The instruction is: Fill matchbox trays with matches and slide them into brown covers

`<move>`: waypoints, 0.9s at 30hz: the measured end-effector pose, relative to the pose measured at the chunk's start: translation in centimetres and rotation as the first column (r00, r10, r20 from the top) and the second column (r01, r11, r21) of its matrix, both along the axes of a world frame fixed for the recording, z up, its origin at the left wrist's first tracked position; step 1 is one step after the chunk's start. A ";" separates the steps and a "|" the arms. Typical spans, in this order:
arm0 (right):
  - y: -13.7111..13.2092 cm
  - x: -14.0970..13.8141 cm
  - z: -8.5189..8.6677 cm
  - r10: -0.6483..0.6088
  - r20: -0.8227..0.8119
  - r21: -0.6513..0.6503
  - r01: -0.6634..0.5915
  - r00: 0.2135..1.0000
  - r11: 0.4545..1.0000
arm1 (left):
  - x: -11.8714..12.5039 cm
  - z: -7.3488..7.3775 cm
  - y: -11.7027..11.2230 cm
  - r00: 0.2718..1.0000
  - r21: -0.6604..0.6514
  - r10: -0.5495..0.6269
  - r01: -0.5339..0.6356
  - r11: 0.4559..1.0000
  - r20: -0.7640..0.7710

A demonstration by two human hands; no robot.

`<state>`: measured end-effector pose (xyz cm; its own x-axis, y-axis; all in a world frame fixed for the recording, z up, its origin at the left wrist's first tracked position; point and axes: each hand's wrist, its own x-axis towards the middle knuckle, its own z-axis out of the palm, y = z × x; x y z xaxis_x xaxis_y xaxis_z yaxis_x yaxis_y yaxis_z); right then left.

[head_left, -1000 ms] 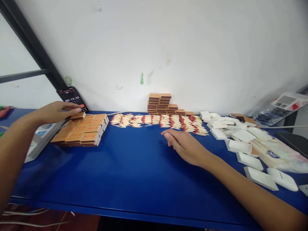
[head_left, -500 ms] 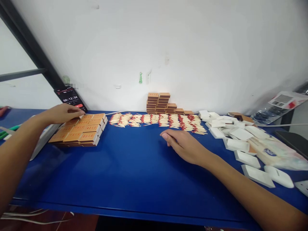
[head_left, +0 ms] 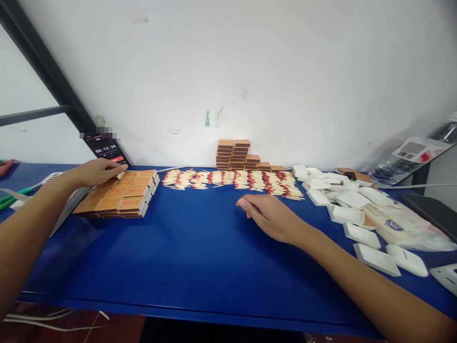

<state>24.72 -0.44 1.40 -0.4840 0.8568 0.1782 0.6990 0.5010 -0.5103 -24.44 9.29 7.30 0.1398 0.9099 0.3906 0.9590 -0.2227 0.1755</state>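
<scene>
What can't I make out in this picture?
All in the head view:
- What the left hand grips, if anything, at the stacked matchboxes: the hand hides it.
- The right hand's palm: hidden by its own curl.
- The phone's top: covered by blurred squares.
- The heaped white trays' lower layers: hidden by upper ones.
- The plastic bag's far end: cut off by the right edge.

on our desk (head_left: 193, 267), a block of matchboxes (head_left: 130, 202) lies at left, our left hand (head_left: 98, 171) at its rear left corner, the phone (head_left: 107, 150) behind. at centre, loose matches (head_left: 241, 180) run before the matchbox stacks (head_left: 224, 154) by the wall (head_left: 285, 71). our right hand (head_left: 269, 215) is in front of the matches; to its right, matchbox trays (head_left: 352, 198) lie heaped beside the tissue pack (head_left: 410, 224), with a plastic bag (head_left: 387, 172) behind them.
</scene>
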 end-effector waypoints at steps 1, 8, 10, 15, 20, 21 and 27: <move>0.0 0.0 0.0 -0.001 -0.001 0.000 0.001 1.000 1.000 | -0.1 0.3 0.1 1.000 -0.086 -0.005 0.003 0.996 -0.030; -0.1 0.0 -0.1 -0.001 0.011 -0.004 0.001 1.000 1.000 | -0.2 1.0 0.8 0.993 -0.240 0.033 -0.059 0.969 -0.112; -0.1 -0.1 -0.1 -0.001 0.005 0.014 0.001 1.000 1.000 | 0.9 1.4 0.3 0.989 -0.184 0.047 -0.074 0.980 -0.143; 1.4 1.5 0.5 -0.109 0.026 0.159 0.103 0.994 0.982 | 9.4 3.6 -3.7 0.986 0.412 -0.058 0.117 0.904 -0.153; 4.3 7.3 1.7 -0.478 0.098 0.340 0.422 0.873 0.840 | 20.3 2.0 -7.7 0.824 0.458 -0.553 0.541 0.705 -0.121; 4.8 8.5 1.8 -0.519 0.138 0.346 0.450 0.844 0.823 | 21.8 0.9 -8.1 0.766 0.408 -0.627 0.621 0.669 -0.138; 6.4 11.7 1.5 -0.538 0.249 0.341 0.447 0.805 0.827 | 24.5 -6.3 -8.0 0.616 0.143 -0.776 0.787 0.600 -0.136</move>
<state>36.41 6.00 2.89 -0.0764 0.9397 0.3332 0.9856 0.1218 -0.1173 0.06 1.29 0.99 0.7907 0.3618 0.4938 0.4107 -0.9117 0.0103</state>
